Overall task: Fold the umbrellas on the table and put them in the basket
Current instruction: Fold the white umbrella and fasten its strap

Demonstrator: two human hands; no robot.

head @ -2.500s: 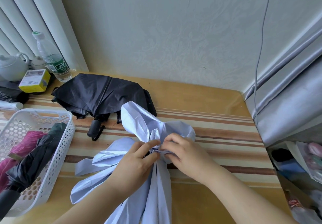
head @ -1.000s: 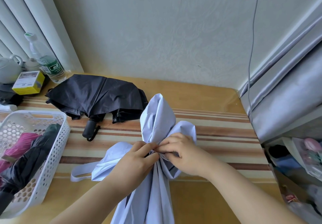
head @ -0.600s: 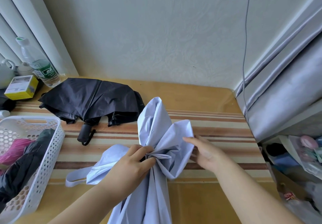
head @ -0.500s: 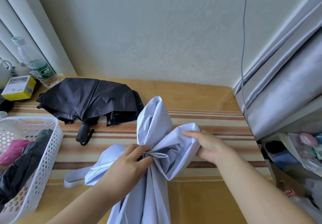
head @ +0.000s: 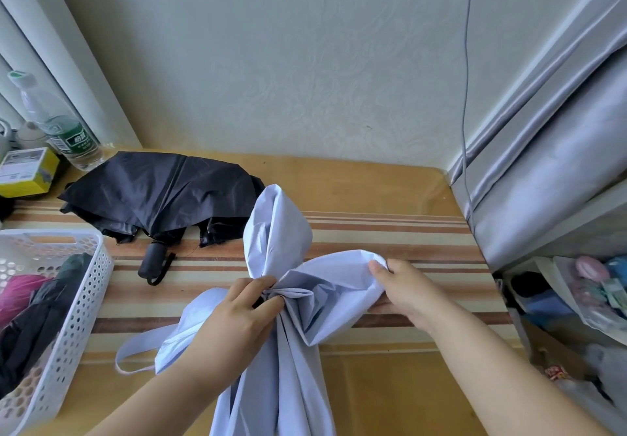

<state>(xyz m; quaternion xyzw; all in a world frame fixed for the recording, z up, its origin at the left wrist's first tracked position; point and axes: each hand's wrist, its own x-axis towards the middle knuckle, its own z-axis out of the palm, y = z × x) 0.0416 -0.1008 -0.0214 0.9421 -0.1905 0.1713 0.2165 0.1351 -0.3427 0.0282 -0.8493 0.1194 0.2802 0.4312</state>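
Your left hand [head: 237,317] is clamped on the gathered waist of the pale umbrella [head: 278,232], which runs lengthwise from your body out across the table [head: 390,232], while your right hand [head: 407,289] pinches the edge of the loose panel fanning out to the right. That flap lies right of the long axis, so your right hand is the nearer one to bring it in. The basket [head: 84,300] at your left already holds folded umbrellas, dark and pink; a black umbrella [head: 159,191] lies unfolded beyond it.
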